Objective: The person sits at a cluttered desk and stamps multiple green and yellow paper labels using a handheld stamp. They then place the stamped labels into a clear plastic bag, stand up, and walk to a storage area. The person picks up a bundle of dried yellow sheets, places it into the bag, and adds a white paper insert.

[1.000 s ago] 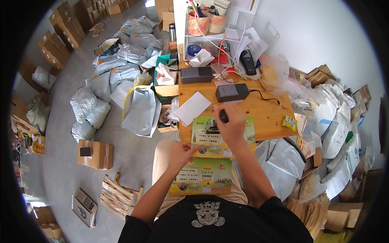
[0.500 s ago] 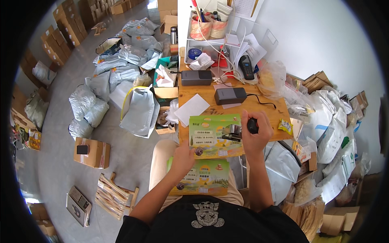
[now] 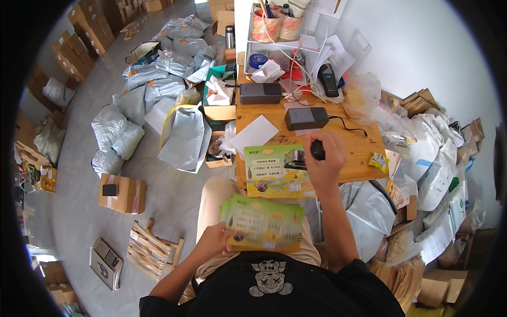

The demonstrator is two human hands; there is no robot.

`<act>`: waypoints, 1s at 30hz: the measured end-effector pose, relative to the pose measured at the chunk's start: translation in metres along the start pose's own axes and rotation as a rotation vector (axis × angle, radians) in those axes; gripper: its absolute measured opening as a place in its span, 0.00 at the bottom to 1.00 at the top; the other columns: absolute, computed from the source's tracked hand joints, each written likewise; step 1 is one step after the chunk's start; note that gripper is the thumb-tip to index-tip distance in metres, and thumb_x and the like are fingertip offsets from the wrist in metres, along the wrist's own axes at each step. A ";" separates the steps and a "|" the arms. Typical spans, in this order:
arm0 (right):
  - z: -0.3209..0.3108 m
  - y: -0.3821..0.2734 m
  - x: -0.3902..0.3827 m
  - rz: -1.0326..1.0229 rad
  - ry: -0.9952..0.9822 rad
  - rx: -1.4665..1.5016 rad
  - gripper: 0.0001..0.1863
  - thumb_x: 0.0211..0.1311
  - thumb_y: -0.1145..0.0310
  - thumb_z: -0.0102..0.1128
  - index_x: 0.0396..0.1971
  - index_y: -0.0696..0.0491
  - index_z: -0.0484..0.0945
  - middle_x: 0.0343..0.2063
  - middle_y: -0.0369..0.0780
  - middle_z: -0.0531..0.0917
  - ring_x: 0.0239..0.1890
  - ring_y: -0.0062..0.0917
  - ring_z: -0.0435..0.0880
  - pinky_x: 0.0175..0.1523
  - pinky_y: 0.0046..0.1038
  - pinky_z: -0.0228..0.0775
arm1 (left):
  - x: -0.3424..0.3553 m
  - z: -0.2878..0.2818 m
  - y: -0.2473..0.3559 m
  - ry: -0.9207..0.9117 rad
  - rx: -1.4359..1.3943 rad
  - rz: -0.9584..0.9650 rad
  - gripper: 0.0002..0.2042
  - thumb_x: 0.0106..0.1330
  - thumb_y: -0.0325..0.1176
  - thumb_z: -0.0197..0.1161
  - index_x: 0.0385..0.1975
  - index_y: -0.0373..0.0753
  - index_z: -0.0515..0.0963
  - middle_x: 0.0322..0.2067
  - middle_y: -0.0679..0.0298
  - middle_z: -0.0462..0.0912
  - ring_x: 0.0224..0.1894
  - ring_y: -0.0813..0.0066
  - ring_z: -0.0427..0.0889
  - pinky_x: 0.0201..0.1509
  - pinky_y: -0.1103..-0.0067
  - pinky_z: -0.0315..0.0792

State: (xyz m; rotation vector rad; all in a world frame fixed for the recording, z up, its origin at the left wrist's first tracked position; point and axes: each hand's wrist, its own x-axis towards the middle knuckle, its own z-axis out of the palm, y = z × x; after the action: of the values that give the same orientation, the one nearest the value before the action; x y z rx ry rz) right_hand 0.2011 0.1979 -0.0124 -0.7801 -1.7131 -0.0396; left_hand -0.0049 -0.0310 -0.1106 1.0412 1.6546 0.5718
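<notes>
My right hand point(image 3: 328, 161) is closed round the black knob of a hand stamp point(image 3: 317, 150). The stamp's silver metal head rests over the right part of a flat green printed bag point(image 3: 264, 171) on the table's near edge. My left hand point(image 3: 213, 240) grips the left edge of a stack of similar green printed bags point(image 3: 269, 224) above my lap. This stack is smeared by motion, and its bags are slightly fanned.
On the wooden table point(image 3: 359, 142) lie two dark power adapters point(image 3: 306, 118), a white sheet point(image 3: 254, 134) and a small yellow packet point(image 3: 378, 161). A cluttered rack stands behind. Grey parcels point(image 3: 127, 87) cover floor at left; white sacks point(image 3: 433, 153) crowd the right.
My left hand has moved down from the bag on the table to the stack above my lap, which has shifted and fanned. My right hand keeps the stamp over the bag on the table.
</notes>
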 end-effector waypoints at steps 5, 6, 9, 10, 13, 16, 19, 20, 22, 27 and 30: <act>0.033 0.011 -0.013 -0.018 -0.116 0.011 0.10 0.46 0.78 0.66 0.19 0.55 0.71 0.17 0.39 0.72 0.19 0.33 0.70 0.26 0.30 0.60 | 0.003 -0.015 -0.001 0.058 0.725 0.141 0.14 0.55 0.40 0.62 0.19 0.34 0.75 0.20 0.53 0.79 0.20 0.59 0.80 0.32 0.69 0.74; 0.040 0.014 -0.016 -0.030 -0.128 0.009 0.10 0.45 0.77 0.66 0.19 0.54 0.71 0.17 0.38 0.72 0.19 0.33 0.69 0.25 0.30 0.59 | 0.007 -0.016 0.001 0.006 0.682 0.098 0.14 0.55 0.40 0.63 0.19 0.34 0.75 0.19 0.53 0.79 0.21 0.58 0.80 0.31 0.69 0.73; 0.054 0.016 -0.024 -0.044 -0.157 0.011 0.10 0.45 0.76 0.67 0.19 0.53 0.71 0.17 0.37 0.72 0.19 0.33 0.69 0.25 0.30 0.58 | 0.018 -0.019 0.005 -0.121 0.660 0.049 0.16 0.55 0.44 0.63 0.18 0.36 0.77 0.19 0.54 0.79 0.25 0.55 0.80 0.31 0.67 0.73; 0.058 0.016 -0.026 -0.037 -0.163 0.019 0.10 0.45 0.76 0.67 0.19 0.53 0.71 0.17 0.37 0.72 0.19 0.33 0.69 0.25 0.30 0.59 | 0.019 -0.022 0.007 -0.145 0.724 0.087 0.17 0.54 0.45 0.64 0.17 0.36 0.77 0.19 0.55 0.79 0.26 0.55 0.80 0.31 0.67 0.73; 0.066 0.023 -0.040 0.007 -0.156 0.060 0.11 0.45 0.77 0.66 0.19 0.54 0.70 0.18 0.39 0.71 0.20 0.34 0.69 0.26 0.31 0.59 | 0.027 -0.036 0.031 -0.090 0.837 0.041 0.19 0.53 0.49 0.64 0.17 0.36 0.78 0.20 0.56 0.80 0.27 0.55 0.80 0.31 0.67 0.73; 0.073 0.031 -0.057 0.053 -0.145 0.107 0.11 0.46 0.79 0.65 0.19 0.57 0.69 0.17 0.40 0.70 0.20 0.34 0.68 0.26 0.31 0.58 | 0.042 -0.041 0.049 0.109 0.664 0.092 0.18 0.54 0.49 0.64 0.20 0.36 0.80 0.20 0.58 0.81 0.25 0.63 0.81 0.28 0.71 0.73; 0.068 0.023 -0.047 0.044 -0.162 0.084 0.11 0.46 0.80 0.65 0.19 0.57 0.69 0.17 0.41 0.70 0.21 0.35 0.68 0.26 0.32 0.58 | 0.076 -0.030 0.049 0.150 0.215 0.195 0.19 0.58 0.47 0.62 0.23 0.32 0.80 0.18 0.59 0.81 0.20 0.71 0.81 0.22 0.78 0.72; 0.063 0.020 -0.041 0.042 -0.178 0.074 0.11 0.46 0.81 0.64 0.19 0.57 0.69 0.17 0.41 0.69 0.21 0.35 0.68 0.26 0.32 0.58 | 0.087 -0.018 0.044 0.136 0.048 0.213 0.19 0.58 0.46 0.62 0.23 0.31 0.80 0.17 0.58 0.80 0.19 0.71 0.81 0.21 0.78 0.71; 0.050 0.008 -0.014 0.003 -0.185 0.024 0.10 0.46 0.81 0.64 0.19 0.58 0.69 0.17 0.41 0.70 0.20 0.34 0.69 0.26 0.30 0.59 | 0.092 -0.008 0.052 0.117 -0.137 0.191 0.20 0.59 0.45 0.61 0.24 0.29 0.80 0.15 0.58 0.79 0.16 0.72 0.80 0.20 0.80 0.70; 0.004 -0.025 0.031 0.023 0.064 0.042 0.10 0.44 0.80 0.66 0.20 0.55 0.72 0.17 0.39 0.73 0.19 0.32 0.70 0.25 0.29 0.58 | 0.097 0.013 0.062 0.147 -0.234 0.092 0.19 0.61 0.41 0.61 0.22 0.26 0.78 0.14 0.59 0.78 0.12 0.76 0.78 0.16 0.83 0.68; -0.011 -0.031 0.035 -0.004 0.077 0.022 0.10 0.44 0.81 0.66 0.19 0.56 0.72 0.16 0.38 0.72 0.18 0.31 0.69 0.24 0.28 0.58 | 0.110 0.026 0.047 0.178 -0.378 0.195 0.14 0.60 0.35 0.62 0.21 0.28 0.76 0.14 0.60 0.78 0.12 0.78 0.77 0.14 0.84 0.66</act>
State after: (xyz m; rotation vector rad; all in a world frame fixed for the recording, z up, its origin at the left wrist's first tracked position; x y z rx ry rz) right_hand 0.1912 0.1857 0.0328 -0.7496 -1.6399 -0.0532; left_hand 0.0281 0.0837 -0.1392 0.8945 1.5243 1.0876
